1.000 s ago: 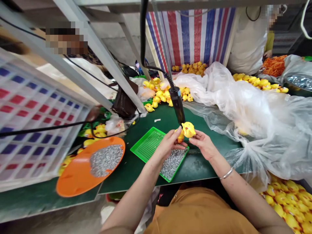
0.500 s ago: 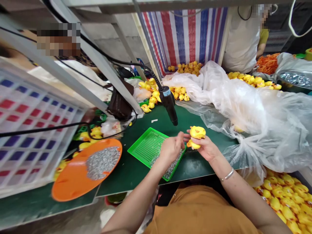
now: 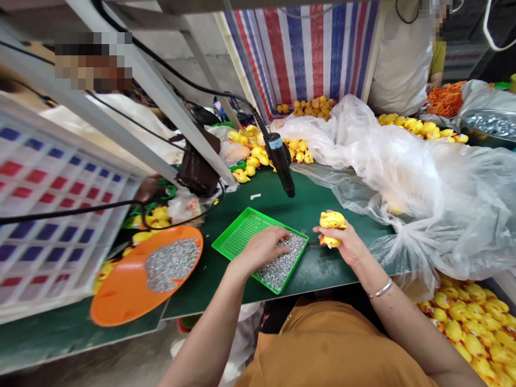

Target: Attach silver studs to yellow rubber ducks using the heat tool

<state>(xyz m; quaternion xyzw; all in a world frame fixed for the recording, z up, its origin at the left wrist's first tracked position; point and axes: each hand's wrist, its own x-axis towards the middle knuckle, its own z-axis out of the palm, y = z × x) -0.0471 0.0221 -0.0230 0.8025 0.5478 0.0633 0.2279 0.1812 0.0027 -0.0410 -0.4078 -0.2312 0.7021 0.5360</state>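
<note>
My right hand (image 3: 345,243) is closed around a yellow toy duck (image 3: 332,219), holding it above the green table just right of the tray. My left hand (image 3: 267,246) reaches over a shallow green tray (image 3: 230,232) with thumb and fingers apart, the fingertips at a heap of small silver metal pieces (image 3: 278,273) that look like screws. Whether the fingertips touch any piece is too small to tell. Above the tray hangs a black electric screwdriver (image 3: 282,167), its tip pointing down, apart from both hands.
Left of the tray, an orange dish (image 3: 116,301) holds more small metal pieces. Yellow ducks (image 3: 258,153) are heaped at the back, with others in a bin (image 3: 471,317) at lower right. Clear plastic sheeting (image 3: 403,177) covers the right side. A metal frame post (image 3: 201,140) stands left.
My left hand has moved left and away from the toy duck, down to the metal pieces in the tray. My right hand, still holding the duck, has shifted slightly right.
</note>
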